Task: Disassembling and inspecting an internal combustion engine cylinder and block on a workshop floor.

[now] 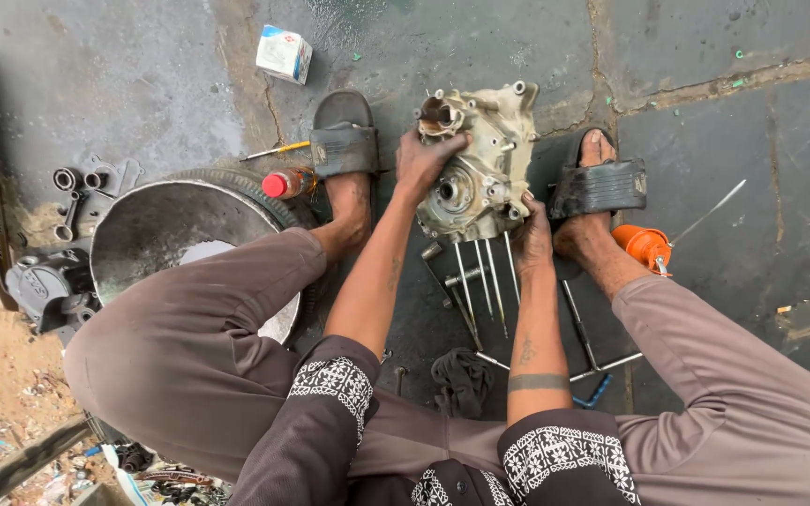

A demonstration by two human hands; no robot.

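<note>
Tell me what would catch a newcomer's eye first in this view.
The grimy metal engine casing at centre stands out first, held on the wet ground by the left hand at its top edge and the right hand at its lower right. Long studs stick out from its underside. On the left sits a large metal basin, and a bright orange oil can lies by the right foot.

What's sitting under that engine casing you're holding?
Below the engine casing, long metal studs stick out over the wet concrete. Left hand and right hand grip its edges. The ground directly beneath it is covered.
</note>
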